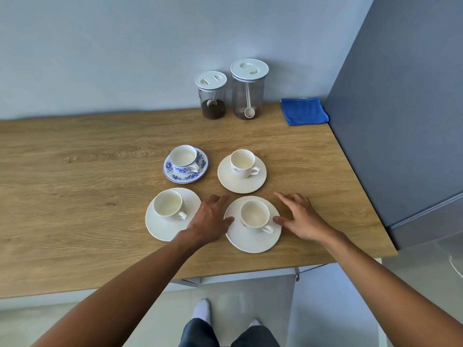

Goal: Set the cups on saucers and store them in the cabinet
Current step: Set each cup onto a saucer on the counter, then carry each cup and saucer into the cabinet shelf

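Observation:
Several cups stand on saucers on the wooden counter (75, 186). At the near right, a white cup (255, 214) sits on a white saucer (250, 240). My left hand (210, 221) lies at that saucer's left rim with the thumb on it, fingers spread. My right hand (300, 216) is at its right rim, thumb touching the edge, fingers spread. Left of them is another white cup (168, 204) on its saucer (162, 227). Behind stand a blue-patterned cup (183, 158) on a blue-patterned saucer (186, 177) and a white cup (242, 162) on a white saucer (240, 185).
Two clear jars with white lids, a short jar (211, 96) and a tall jar (248, 90), stand against the wall. A folded blue cloth (303, 111) lies at the back right. A grey cabinet side (400, 108) borders the counter on the right. The counter's front edge is near me.

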`<state>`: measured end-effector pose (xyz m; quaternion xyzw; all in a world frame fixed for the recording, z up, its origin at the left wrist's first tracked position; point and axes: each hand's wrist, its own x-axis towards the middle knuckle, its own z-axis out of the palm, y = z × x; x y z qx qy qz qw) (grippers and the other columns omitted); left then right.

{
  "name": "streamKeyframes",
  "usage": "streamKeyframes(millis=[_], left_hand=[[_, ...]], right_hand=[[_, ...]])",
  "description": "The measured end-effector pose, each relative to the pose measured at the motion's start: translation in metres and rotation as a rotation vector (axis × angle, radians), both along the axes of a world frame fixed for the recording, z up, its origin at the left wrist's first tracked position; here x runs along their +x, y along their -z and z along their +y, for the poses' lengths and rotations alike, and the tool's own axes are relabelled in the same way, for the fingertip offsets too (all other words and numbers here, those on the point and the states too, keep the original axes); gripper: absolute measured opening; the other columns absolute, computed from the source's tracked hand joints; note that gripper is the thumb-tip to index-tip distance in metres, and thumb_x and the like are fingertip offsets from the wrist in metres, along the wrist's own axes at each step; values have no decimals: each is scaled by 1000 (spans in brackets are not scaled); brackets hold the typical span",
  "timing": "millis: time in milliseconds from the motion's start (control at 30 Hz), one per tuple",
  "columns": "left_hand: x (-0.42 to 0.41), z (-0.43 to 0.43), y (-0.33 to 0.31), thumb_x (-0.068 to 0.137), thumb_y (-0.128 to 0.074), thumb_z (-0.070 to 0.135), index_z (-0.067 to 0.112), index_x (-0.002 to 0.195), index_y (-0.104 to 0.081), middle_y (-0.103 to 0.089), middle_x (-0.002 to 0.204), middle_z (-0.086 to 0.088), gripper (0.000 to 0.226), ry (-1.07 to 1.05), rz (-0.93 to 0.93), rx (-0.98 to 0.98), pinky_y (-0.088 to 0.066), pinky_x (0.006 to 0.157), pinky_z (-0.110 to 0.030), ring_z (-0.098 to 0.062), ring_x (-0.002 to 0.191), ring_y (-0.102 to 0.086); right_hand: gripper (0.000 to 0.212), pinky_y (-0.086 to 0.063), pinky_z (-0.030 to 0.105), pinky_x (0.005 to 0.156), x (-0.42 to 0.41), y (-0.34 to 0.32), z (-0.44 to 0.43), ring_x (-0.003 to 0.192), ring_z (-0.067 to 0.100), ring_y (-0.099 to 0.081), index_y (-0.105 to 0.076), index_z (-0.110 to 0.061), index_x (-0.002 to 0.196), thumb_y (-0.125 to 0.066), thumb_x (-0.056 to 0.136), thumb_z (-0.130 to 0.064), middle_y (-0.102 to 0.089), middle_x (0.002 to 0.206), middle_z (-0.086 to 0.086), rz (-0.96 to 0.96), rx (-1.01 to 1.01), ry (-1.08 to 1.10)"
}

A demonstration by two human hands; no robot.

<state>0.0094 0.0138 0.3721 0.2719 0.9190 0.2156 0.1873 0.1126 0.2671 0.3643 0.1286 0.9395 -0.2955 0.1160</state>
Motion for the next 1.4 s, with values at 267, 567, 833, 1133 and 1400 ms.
streamKeyframes(millis=[267,567,833,1133,1400], left_hand=[[25,-5,17,85,-69,43,23,152,-29,-49,131,-13,81,-74,-121,-31,-41,107,-41,-31,121,-51],[35,7,13,86,-72,35,23,155,-25,-43,135,-17,84,-177,-209,101,-38,104,-35,-33,126,-46],[38,-9,5,86,-75,33,23,154,-30,-48,145,-2,82,-214,-326,340,-46,102,-31,-17,123,-51],[78,-53,-12,80,-81,33,31,152,-33,-49,142,9,87,-273,-412,566,-60,85,-38,-20,112,-65],[117,-120,-7,81,-81,21,26,151,-35,-49,140,0,84,-174,-487,577,-60,73,-27,-14,98,-70]], right_hand=[[85,-34,38,110,17,1,-17,140,24,-33,-20,-26,157,-65,89,-49,-42,143,4,-78,29,-61],[99,-28,35,117,12,9,-27,145,25,-31,-23,-16,156,-78,79,-45,-36,157,8,3,-73,21],[94,-51,25,71,17,3,-29,84,7,-62,-29,-32,154,-82,77,-38,-59,138,1,84,-431,150],[93,-50,34,51,52,-34,-66,56,16,-55,-30,-38,151,-82,79,-11,-68,101,2,79,-733,199],[90,-49,32,53,127,-26,-149,58,16,-56,-32,-33,152,-81,80,-12,-66,104,-1,145,-754,335]])
